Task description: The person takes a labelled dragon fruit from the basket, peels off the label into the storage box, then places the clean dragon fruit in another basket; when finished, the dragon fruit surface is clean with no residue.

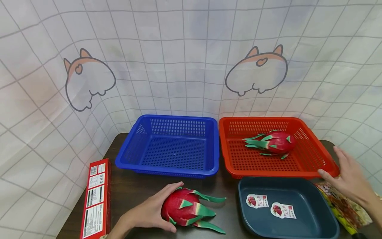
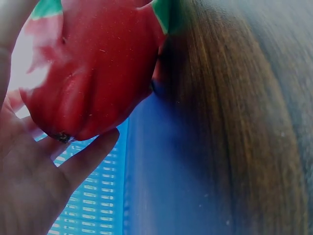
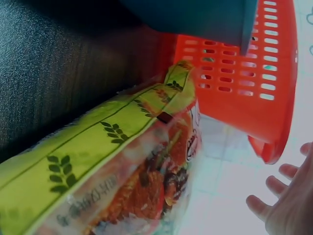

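Observation:
My left hand [image 1: 152, 209] holds a red dragon fruit [image 1: 180, 206] with green leaf tips, fingers behind it and thumb in front. In the left wrist view the fruit [image 2: 93, 68] is close to the table; I cannot tell if it touches. My right hand [image 1: 352, 177] is at the near right corner of a red basket [image 1: 268, 173], fingers spread and holding nothing. A second dragon fruit [image 1: 280, 142] lies in that basket. Beneath the right hand lies a yellow-edged food packet [image 3: 142, 147].
A blue basket [image 1: 167, 171] stands left of the red one. A dark blue tray [image 1: 310, 202] with two dragon-fruit stickers [image 1: 283, 210] sits in front of the red basket. On the left lies a red box [image 1: 95, 199]. A patterned curtain [image 1: 179, 66] hangs behind.

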`<state>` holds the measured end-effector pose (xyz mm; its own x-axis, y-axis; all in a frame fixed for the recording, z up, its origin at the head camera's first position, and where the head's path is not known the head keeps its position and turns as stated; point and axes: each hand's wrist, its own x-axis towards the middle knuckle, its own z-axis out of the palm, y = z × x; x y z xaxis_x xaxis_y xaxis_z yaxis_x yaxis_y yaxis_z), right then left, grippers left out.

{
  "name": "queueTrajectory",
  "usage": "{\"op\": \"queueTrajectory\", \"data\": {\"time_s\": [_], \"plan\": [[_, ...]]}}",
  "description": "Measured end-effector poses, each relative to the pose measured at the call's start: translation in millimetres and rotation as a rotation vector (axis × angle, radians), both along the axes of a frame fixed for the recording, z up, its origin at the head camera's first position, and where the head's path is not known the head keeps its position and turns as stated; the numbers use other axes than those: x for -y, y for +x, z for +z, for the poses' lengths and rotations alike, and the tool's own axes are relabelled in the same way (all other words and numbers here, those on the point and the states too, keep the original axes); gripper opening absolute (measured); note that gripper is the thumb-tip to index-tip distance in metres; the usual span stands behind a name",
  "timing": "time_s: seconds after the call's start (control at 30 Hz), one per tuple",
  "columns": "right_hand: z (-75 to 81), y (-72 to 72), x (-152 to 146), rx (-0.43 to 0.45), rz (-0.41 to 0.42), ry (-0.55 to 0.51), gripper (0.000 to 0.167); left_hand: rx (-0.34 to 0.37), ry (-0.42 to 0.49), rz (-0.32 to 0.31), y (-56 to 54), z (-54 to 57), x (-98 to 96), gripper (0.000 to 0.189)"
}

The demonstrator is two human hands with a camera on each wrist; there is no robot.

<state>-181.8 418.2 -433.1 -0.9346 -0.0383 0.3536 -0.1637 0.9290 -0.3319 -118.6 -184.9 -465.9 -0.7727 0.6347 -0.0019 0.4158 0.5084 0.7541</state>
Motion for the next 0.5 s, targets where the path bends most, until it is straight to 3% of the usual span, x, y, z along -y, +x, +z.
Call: {"op": "queueTrajectory", "data": {"time_s": [0.27,0.5], "plan": [[-6.7,-6.1,-1,0.022,0.026,0.021,0.098,-0.136,-0.072,0.052,2.3,5.4,-1.4,0.105],[-14.5,-3.4,-3,0.084,0.07,-0.063,0.09,-0.251,-0.174,0.071,4.6,10.4,-2.5,0.107]]}}
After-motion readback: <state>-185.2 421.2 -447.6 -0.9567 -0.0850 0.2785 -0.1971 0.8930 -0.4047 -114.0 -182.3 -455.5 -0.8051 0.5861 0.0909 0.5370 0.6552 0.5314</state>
